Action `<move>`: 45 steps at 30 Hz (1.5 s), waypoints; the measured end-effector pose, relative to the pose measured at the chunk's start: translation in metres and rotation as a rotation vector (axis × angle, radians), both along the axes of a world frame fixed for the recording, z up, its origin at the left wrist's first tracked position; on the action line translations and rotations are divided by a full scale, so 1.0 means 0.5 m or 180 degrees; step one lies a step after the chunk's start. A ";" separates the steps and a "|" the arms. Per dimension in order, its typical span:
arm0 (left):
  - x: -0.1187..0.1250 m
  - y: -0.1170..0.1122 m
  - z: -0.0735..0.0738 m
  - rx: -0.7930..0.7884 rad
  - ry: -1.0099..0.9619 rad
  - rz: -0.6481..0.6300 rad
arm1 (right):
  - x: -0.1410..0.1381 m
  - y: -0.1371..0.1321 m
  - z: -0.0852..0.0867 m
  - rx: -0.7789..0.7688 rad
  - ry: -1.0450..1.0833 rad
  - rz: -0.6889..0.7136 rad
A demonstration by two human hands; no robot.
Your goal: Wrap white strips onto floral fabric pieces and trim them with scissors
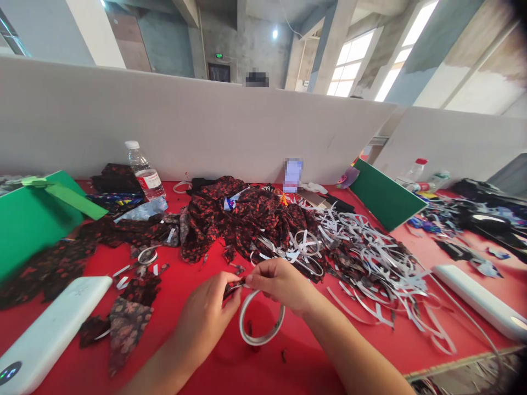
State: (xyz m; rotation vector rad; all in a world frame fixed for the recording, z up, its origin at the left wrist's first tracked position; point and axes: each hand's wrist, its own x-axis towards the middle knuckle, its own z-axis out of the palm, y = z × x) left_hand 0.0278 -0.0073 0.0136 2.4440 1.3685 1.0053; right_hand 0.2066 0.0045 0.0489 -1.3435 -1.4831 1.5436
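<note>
White tape ring [260,340]: thin band, pale outside and greyish inside, open in the middle. It stands on edge in the lower centre of the frame, tilted slightly, with its top tucked under the fingers of the right hand [280,282].

Fabric scrap [231,287]: small, dark, red floral print, crumpled, with a light strip along its edge. It sits just above the ring's upper left, pinched between the left hand [206,318] and the right fingertips.

Fabric heap [242,219] behind hands [247,299]
</note>
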 end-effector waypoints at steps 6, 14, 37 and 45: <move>-0.002 -0.002 0.001 0.0866 0.0263 -0.0104 | 0.002 0.001 -0.004 -0.0368 0.0444 -0.0078; -0.005 -0.004 0.018 0.1224 0.0500 -0.0224 | 0.003 0.002 -0.007 -0.0813 0.1023 -0.0116; -0.015 0.015 0.005 0.0880 0.0324 -0.0114 | 0.031 -0.012 0.026 -0.0814 0.1497 -0.0062; 0.002 0.024 0.058 -0.2476 -0.1892 0.0228 | 0.059 0.013 0.031 0.0334 0.0949 -0.0518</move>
